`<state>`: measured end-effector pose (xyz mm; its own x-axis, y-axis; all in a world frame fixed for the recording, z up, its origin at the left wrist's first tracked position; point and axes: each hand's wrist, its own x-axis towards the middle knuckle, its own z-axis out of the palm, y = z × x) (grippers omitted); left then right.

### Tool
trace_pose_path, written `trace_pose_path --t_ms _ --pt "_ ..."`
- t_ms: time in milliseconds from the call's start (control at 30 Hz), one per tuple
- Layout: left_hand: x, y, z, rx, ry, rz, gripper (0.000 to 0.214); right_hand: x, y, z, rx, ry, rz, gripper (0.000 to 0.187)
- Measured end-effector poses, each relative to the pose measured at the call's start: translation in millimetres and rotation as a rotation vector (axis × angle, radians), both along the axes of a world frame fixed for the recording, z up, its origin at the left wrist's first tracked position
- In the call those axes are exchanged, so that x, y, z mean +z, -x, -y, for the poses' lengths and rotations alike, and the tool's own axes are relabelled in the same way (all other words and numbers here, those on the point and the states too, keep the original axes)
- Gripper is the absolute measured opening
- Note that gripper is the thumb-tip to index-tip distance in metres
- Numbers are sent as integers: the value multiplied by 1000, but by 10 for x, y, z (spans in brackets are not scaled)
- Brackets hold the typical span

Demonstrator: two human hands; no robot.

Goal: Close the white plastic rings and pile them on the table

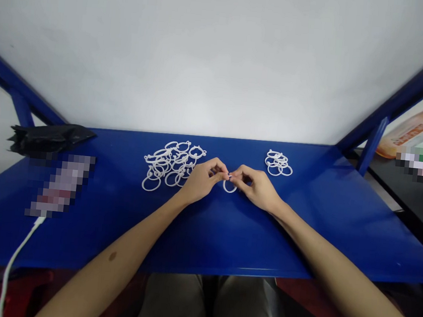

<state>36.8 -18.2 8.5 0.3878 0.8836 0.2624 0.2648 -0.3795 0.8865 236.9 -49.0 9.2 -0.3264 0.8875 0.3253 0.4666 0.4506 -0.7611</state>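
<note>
My left hand and my right hand meet over the middle of the blue table. Both pinch the top of one small white plastic ring, which hangs between their fingertips just above the table. A large heap of several white rings lies just left of my left hand. A smaller group of white rings lies to the right, beyond my right hand.
A black crumpled bag sits at the table's far left corner. A blurred flat object with a white cable lies on the left. A white wall stands behind. Blue frame bars rise at both sides.
</note>
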Motion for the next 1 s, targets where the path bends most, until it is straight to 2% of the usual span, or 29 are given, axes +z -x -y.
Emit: trace_pose_path --t_ms 267,400,600,700,800,900,1000 --pt "93 24 72 -11 -73 -50 20 81 6 62 63 -93 35 20" --pt "127 17 103 -20 -93 -65 16 80 -26 63 98 -198 79 21" --pt "54 -24 72 -54 -144 -145 13 59 -99 18 110 -313 269 25" --pt "-27 -22 -15 8 -307 -336 6 38 -146 -51 -2 -304 355 24" --pt "-90 45 -127 207 -486 -575 23 34 -269 -144 -239 -313 433 22" --pt "-138 152 -213 401 -496 -731 35 50 -472 -240 -518 -297 497 22" --pt "-172 225 -240 431 -485 -851 32 53 -661 -315 -716 -233 537 21"
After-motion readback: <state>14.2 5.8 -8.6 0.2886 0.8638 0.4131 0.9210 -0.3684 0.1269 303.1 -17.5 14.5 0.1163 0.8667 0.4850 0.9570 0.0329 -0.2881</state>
